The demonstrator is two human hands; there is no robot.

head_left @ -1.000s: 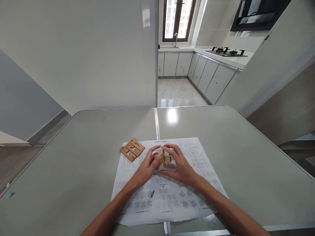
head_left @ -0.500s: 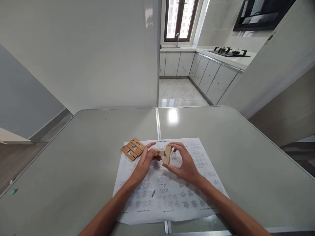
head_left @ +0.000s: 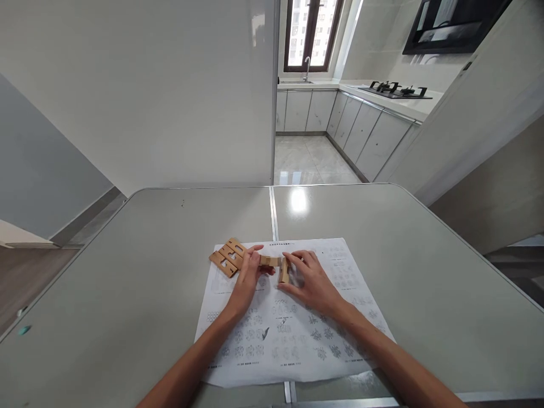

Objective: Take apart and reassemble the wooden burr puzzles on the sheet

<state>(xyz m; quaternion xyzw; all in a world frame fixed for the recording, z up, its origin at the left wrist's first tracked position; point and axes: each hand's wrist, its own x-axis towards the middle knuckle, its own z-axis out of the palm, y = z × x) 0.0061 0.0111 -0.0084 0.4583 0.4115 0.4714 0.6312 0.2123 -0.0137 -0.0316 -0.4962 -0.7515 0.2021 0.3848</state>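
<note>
My left hand [head_left: 249, 277] is closed on a small wooden puzzle piece [head_left: 271, 261] that points to the right. Between the thumb and fingers of my right hand [head_left: 306, 279] is a second wooden block [head_left: 284, 271], held crosswise at the end of the first piece. The two pieces meet or nearly meet; whether they interlock I cannot tell. Left of my left hand lie several flat wooden pieces [head_left: 227, 258] with cut-out slots and dark numbers, side by side. Under both hands is a printed paper sheet [head_left: 293, 362] covered with small diagrams.
The grey table [head_left: 127, 294] has a metal seam [head_left: 273, 212] down its middle. A small green object [head_left: 24, 330] lies near its left edge. Beyond the table are a white wall panel [head_left: 170, 102] and a kitchen with cabinets [head_left: 323, 110] and a gas stove [head_left: 395, 90].
My right hand and its block have moved slightly left and turned, with the fingers now over the block's top. My left hand and its piece have shifted a little left.
</note>
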